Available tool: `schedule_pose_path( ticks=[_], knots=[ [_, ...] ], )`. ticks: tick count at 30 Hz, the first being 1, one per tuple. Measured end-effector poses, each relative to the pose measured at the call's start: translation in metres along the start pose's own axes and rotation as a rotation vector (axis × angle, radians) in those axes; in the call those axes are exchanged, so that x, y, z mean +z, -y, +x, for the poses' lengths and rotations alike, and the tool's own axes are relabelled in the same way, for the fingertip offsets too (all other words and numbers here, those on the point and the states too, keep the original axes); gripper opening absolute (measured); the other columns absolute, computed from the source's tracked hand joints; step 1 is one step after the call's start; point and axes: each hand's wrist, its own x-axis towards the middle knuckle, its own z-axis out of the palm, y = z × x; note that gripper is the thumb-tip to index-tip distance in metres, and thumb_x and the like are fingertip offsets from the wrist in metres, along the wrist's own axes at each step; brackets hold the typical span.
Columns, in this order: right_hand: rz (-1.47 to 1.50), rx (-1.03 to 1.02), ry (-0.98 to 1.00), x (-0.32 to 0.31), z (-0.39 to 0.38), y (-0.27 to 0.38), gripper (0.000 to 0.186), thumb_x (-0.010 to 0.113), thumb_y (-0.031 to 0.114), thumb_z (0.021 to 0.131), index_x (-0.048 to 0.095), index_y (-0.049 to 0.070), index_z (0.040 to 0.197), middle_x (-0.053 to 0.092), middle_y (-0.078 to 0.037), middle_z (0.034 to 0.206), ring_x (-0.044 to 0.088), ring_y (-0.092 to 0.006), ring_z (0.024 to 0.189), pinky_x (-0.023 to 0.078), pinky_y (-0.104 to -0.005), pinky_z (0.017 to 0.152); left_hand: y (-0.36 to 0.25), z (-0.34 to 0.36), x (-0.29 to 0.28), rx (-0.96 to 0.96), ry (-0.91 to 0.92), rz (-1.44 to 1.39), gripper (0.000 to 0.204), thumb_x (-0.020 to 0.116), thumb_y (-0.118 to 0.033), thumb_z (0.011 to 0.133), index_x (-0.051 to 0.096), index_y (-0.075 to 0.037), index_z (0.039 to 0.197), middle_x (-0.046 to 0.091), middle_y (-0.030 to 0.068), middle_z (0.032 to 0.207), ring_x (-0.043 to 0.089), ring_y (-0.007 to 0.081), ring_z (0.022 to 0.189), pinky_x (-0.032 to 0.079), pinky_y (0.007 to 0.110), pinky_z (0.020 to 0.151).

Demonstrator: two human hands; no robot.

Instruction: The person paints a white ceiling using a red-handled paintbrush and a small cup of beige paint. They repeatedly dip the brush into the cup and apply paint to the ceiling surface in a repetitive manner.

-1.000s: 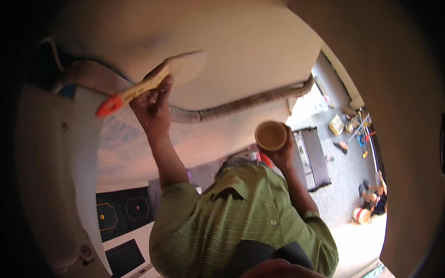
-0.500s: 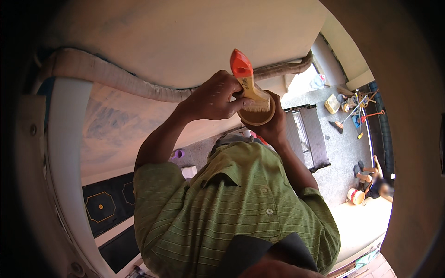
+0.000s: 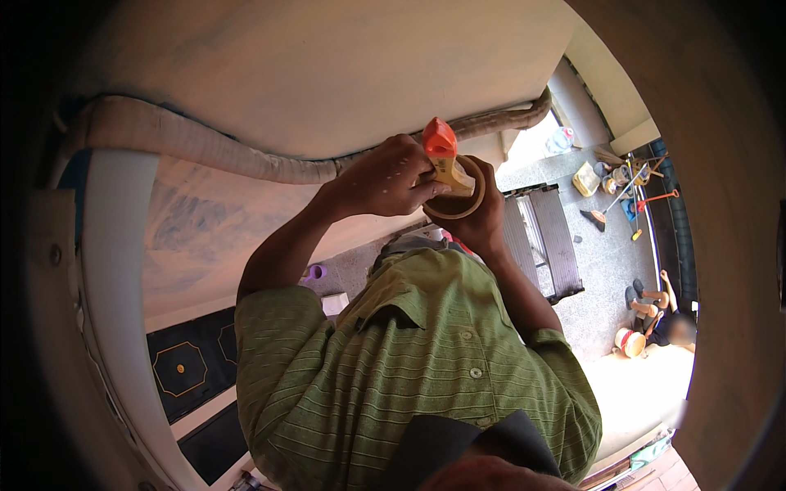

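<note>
In the head view, my left hand (image 3: 391,182) is closed around a flat paintbrush (image 3: 449,170) with a red-tipped, pale handle. White specks mark the back of this hand. The brush is tilted, its bristle end down inside a round tan cup (image 3: 480,191). Wrapped around the cup's far right side is my right hand (image 3: 490,211), keeping it up in front of my chest. What lies at the cup's bottom is hidden by the brush and shadow.
A thick cloth-wrapped pipe (image 3: 217,147) runs along the painted wall (image 3: 196,213). Below, right, are a grey ridged bench or platform (image 3: 561,245), a broom (image 3: 594,218) and several containers. Another person (image 3: 655,319) is on the floor beside a bucket (image 3: 630,343). Dark panels (image 3: 181,368) stand at lower left.
My left hand has lowered the paintbrush deeper into the cup, so its bristles are now mostly below the rim. The right hand and cup have hardly moved.
</note>
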Motion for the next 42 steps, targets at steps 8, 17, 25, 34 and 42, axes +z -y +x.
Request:
schedule_pose_path(
  ticks=[8, 17, 25, 34, 42],
  knots=[
    [0.032, 0.047, -0.002, 0.001, 0.003, 0.001, 0.077, 0.096, 0.021, 0.067, 0.053, 0.004, 0.129, 0.069, -0.016, 0.120, 0.072, -0.0277, 0.108, 0.059, -0.0388, 0.091, -0.007, -0.011, -0.017, 0.193, -0.232, -0.143, 0.025, 0.078, -0.017, 0.086, 0.072, -0.002, 0.105, 0.073, 0.0152, 0.093, 0.071, 0.0337, 0.083, 0.057, 0.040, 0.077],
    [0.039, 0.040, -0.050, -0.002, 0.008, -0.010, 0.086, 0.099, 0.019, 0.062, 0.052, 0.004, 0.132, 0.069, -0.014, 0.121, 0.070, -0.0263, 0.110, 0.057, -0.0388, 0.094, -0.013, -0.024, -0.017, 0.434, -0.166, -0.181, 0.042, 0.080, -0.015, 0.083, 0.071, -0.008, 0.124, 0.074, 0.0094, 0.118, 0.073, 0.0279, 0.105, 0.059, 0.037, 0.091],
    [0.056, -0.014, -0.058, 0.000, 0.015, -0.018, 0.088, 0.100, 0.021, 0.062, 0.051, 0.004, 0.133, 0.069, -0.015, 0.121, 0.070, -0.0262, 0.111, 0.057, -0.0388, 0.095, -0.011, -0.028, -0.005, 0.389, -0.273, -0.104, 0.039, 0.079, -0.020, 0.084, 0.070, -0.007, 0.120, 0.073, 0.0077, 0.120, 0.072, 0.0278, 0.105, 0.059, 0.038, 0.090],
    [0.075, -0.018, -0.065, -0.001, 0.015, -0.020, 0.089, 0.101, 0.022, 0.061, 0.051, 0.003, 0.132, 0.069, -0.015, 0.121, 0.070, -0.0255, 0.110, 0.057, -0.0380, 0.095, -0.005, -0.022, -0.007, 0.415, -0.226, -0.090, 0.040, 0.078, -0.016, 0.084, 0.070, -0.008, 0.122, 0.073, 0.0065, 0.120, 0.072, 0.0279, 0.106, 0.059, 0.038, 0.092],
    [0.037, -0.001, -0.092, -0.004, 0.017, -0.016, 0.088, 0.100, 0.023, 0.061, 0.052, 0.003, 0.132, 0.070, -0.015, 0.119, 0.071, -0.0261, 0.109, 0.058, -0.0384, 0.094, -0.007, -0.018, -0.012, 0.396, -0.157, -0.151, 0.048, 0.080, -0.010, 0.079, 0.069, -0.012, 0.126, 0.073, 0.0057, 0.122, 0.071, 0.0284, 0.108, 0.058, 0.038, 0.094]
  ],
)
